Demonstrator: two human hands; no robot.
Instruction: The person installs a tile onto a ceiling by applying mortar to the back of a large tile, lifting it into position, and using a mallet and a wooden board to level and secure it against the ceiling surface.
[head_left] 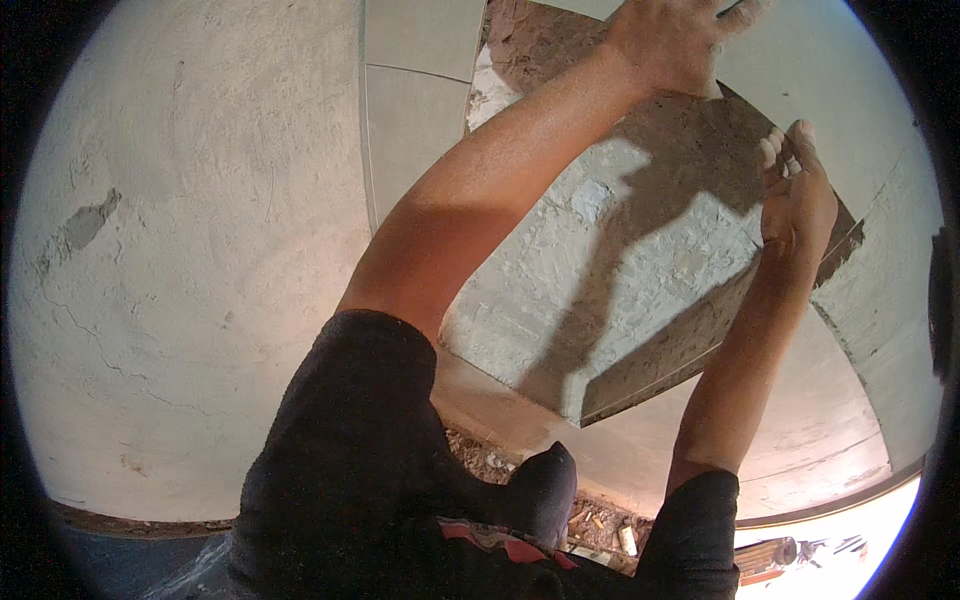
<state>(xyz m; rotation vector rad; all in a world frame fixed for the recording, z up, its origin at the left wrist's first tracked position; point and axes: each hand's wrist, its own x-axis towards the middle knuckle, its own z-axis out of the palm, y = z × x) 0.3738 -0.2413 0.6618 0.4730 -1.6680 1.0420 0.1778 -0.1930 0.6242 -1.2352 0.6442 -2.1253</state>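
Note:
My left hand (672, 48) reaches to the top of the view, against the lower edge of a large pale tile (800, 50). Its visible fingers are apart, with no object showing in them; part of the hand is cut off by the frame. Further right, my right hand (800, 195) is raised beside the same tile's edge, fingers loosely bent and whitened with dust. Nothing shows inside it, and whether it touches the tile I cannot tell. Between my arms lies a recess with a rough, pale mortar-smeared surface (620, 230), crossed by my arm's shadow.
Grey tiles (420, 130) line the recess's left side. A plastered wall (190, 250) with cracks and a chipped patch fills the left. A smooth light panel (790, 420) borders the lower right. Rubble (600, 525) lies below, near my body. Bright light enters at lower right.

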